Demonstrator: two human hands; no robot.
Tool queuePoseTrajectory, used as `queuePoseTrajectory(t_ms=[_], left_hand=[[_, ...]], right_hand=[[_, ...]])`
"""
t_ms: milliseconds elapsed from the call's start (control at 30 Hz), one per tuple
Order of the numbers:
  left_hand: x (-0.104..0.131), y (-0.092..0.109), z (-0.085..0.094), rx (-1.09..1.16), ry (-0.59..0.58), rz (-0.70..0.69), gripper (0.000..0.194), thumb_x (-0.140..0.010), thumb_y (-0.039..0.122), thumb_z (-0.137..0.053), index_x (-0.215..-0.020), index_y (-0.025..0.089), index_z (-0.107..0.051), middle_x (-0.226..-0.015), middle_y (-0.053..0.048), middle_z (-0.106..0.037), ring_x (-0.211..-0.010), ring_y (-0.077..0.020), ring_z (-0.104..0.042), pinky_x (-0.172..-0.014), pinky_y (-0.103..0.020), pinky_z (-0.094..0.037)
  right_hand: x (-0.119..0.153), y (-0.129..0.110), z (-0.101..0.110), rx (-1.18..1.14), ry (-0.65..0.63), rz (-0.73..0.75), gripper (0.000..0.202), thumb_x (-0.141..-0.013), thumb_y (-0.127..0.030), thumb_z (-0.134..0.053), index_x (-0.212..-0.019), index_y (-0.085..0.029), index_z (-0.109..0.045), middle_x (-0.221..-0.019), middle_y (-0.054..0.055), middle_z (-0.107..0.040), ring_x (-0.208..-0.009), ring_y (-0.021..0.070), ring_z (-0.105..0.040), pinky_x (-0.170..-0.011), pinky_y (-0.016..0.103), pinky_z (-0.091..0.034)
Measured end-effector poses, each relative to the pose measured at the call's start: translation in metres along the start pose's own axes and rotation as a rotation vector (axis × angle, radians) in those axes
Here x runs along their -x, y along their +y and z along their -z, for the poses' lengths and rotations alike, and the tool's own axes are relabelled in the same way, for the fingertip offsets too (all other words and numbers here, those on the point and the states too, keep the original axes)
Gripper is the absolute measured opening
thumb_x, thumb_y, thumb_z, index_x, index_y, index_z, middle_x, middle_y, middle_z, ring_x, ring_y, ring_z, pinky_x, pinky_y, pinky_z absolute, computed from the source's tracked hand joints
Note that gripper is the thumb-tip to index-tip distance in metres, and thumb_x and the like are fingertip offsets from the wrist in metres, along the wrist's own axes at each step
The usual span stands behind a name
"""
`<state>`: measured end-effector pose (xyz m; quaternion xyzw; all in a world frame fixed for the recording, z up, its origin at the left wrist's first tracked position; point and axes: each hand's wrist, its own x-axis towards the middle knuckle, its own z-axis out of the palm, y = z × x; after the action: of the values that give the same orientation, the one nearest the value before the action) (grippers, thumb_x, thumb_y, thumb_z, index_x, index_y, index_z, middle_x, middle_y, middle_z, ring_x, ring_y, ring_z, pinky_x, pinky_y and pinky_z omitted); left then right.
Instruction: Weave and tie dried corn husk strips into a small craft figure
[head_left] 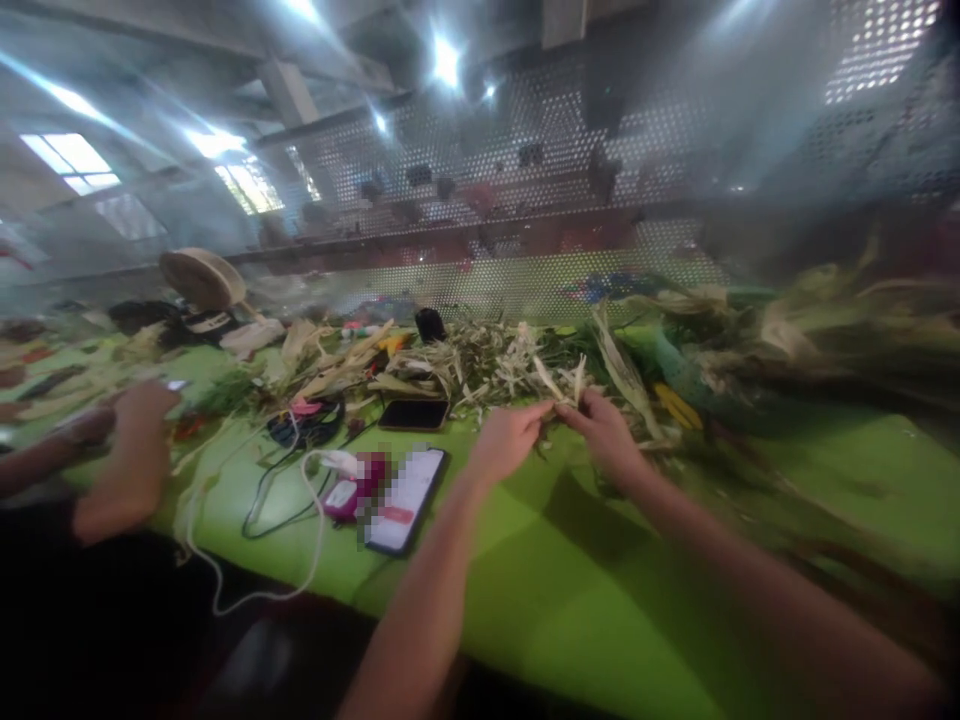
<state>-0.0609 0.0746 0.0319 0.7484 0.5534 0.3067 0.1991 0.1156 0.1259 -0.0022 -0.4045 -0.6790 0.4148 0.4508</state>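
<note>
My left hand (pixel 508 440) and my right hand (pixel 606 432) meet over the green table, fingers pinched together at the tips. Between them is a pale strip of dried corn husk (pixel 579 380), its split ends pointing up. Just behind lies a heap of shredded husk (pixel 517 365). A long husk leaf (pixel 624 360) rises beyond my right hand, with a yellow object (pixel 677 406) beside it. The exact grip at the fingertips is small and blurred.
A lit phone (pixel 411 505), a magenta device (pixel 349 500) with a white cable (pixel 262 598), and a dark phone (pixel 414 414) lie left of my hands. Another person's hand (pixel 142 405) is at the far left. Green table (pixel 570 620) extends in front; a perforated screen (pixel 480 285) stands behind.
</note>
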Motion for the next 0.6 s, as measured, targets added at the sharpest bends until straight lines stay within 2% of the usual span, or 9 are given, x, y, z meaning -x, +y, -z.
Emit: queuePoseTrajectory(t_ms=[67,167,300,367,433,500,600], left_hand=[[0.001,0.002,0.003,-0.084,-0.025,-0.014,0.043,-0.089,0.017,-0.044,-0.125,0.020,-0.067,-0.112,-0.008,-0.075,-0.096,-0.0226,-0.070,-0.093,-0.036,-0.050],[-0.001,-0.001,0.003,-0.070,-0.020,0.004,0.041,-0.088,0.016,-0.046,-0.122,0.021,-0.069,-0.116,-0.008,-0.073,-0.102,-0.0223,-0.067,-0.095,-0.035,-0.049],[-0.006,-0.007,-0.008,0.129,0.067,-0.006,0.034,-0.090,0.024,-0.049,-0.116,0.018,-0.069,-0.119,-0.009,-0.070,-0.111,-0.0221,-0.062,-0.101,-0.036,-0.045],[-0.007,-0.009,-0.015,0.231,0.055,0.001,0.031,-0.092,0.033,-0.049,-0.107,0.016,-0.070,-0.113,-0.010,-0.070,-0.105,-0.0216,-0.061,-0.097,-0.035,-0.045],[-0.007,-0.010,-0.020,0.287,0.025,0.035,0.030,-0.093,0.037,-0.047,-0.095,0.015,-0.068,-0.099,-0.009,-0.070,-0.093,-0.0199,-0.060,-0.089,-0.033,-0.046],[-0.006,-0.011,-0.023,0.323,0.051,0.059,0.028,-0.094,0.035,-0.045,-0.087,0.015,-0.063,-0.089,-0.005,-0.066,-0.085,-0.0171,-0.057,-0.083,-0.030,-0.045],[-0.005,-0.011,-0.022,0.353,0.082,0.082,0.025,-0.093,0.030,-0.043,-0.077,0.017,-0.056,-0.076,-0.001,-0.058,-0.074,-0.0136,-0.052,-0.075,-0.027,-0.042]], right_hand=[[-0.001,-0.001,0.000,-0.028,0.068,-0.020,0.041,-0.079,-0.060,-0.060,-0.081,-0.020,-0.058,-0.069,0.000,-0.057,-0.067,0.0167,-0.048,-0.061,0.029,-0.037],[-0.003,-0.005,0.002,-0.017,0.086,-0.014,0.037,-0.078,-0.056,-0.061,-0.072,-0.021,-0.052,-0.066,-0.001,-0.052,-0.064,0.0153,-0.046,-0.060,0.028,-0.035],[-0.006,-0.009,0.008,0.105,0.045,0.051,0.036,-0.078,-0.050,-0.062,-0.064,-0.023,-0.042,-0.060,-0.004,-0.043,-0.059,0.0134,-0.039,-0.056,0.027,-0.029],[-0.005,-0.011,0.009,0.160,0.005,0.078,0.032,-0.077,-0.043,-0.062,-0.064,-0.023,-0.041,-0.059,-0.004,-0.042,-0.059,0.0134,-0.039,-0.055,0.026,-0.028],[-0.004,-0.015,0.007,0.168,-0.044,0.099,0.023,-0.074,-0.035,-0.062,-0.067,-0.022,-0.044,-0.062,-0.004,-0.047,-0.061,0.0140,-0.043,-0.057,0.026,-0.030],[-0.003,-0.019,0.006,0.140,-0.105,0.118,0.015,-0.072,-0.030,-0.063,-0.071,-0.021,-0.052,-0.066,-0.003,-0.053,-0.064,0.0147,-0.047,-0.059,0.026,-0.033],[-0.004,-0.023,0.007,0.069,-0.125,0.115,0.018,-0.075,-0.037,-0.063,-0.075,-0.020,-0.060,-0.070,-0.001,-0.058,-0.067,0.0156,-0.051,-0.062,0.027,-0.036]])
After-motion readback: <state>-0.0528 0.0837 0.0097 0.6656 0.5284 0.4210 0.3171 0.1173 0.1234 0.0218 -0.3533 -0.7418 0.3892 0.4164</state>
